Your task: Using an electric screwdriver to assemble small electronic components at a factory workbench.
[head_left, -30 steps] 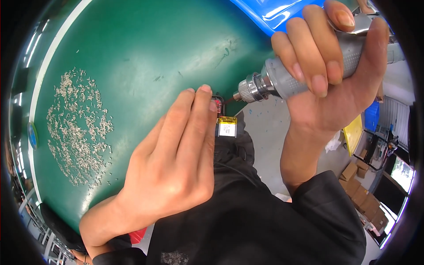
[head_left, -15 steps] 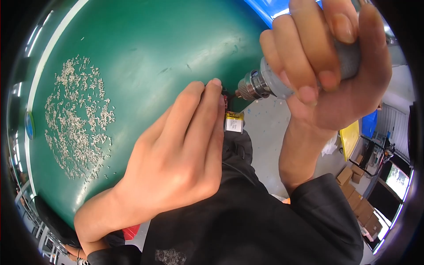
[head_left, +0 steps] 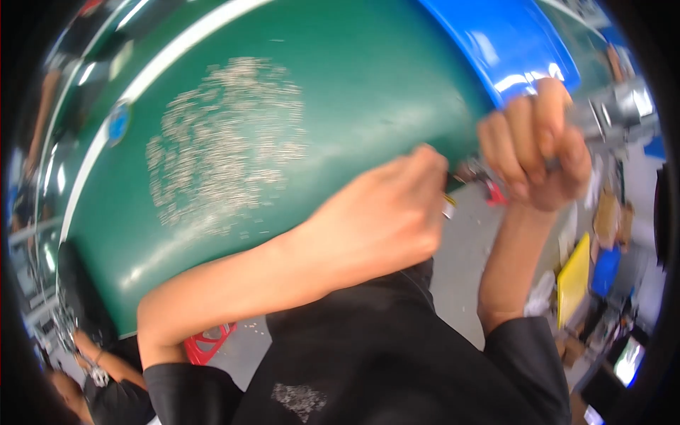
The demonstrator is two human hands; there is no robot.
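My right hand [head_left: 535, 145] is wrapped around a grey metal power screwdriver [head_left: 609, 113], whose tip points left toward the edge of the green table [head_left: 340, 92]. My left hand [head_left: 382, 212] is closed over a small part at that table edge, just left of the tool's tip; the part is almost wholly hidden under my fingers. A wide patch of several small pale screws [head_left: 227, 142] lies scattered on the green surface to the left of both hands.
A blue tray [head_left: 510, 42] sits at the far right of the table. Below the edge are a grey floor, a red stool [head_left: 209, 343], a yellow bin [head_left: 574, 280] and boxes. Another person's arm [head_left: 106, 361] shows at the lower left.
The view has swung, so hands and table sit further right and look blurred. My left hand has curled tighter over the part. The right hand still holds the screwdriver by the table edge.
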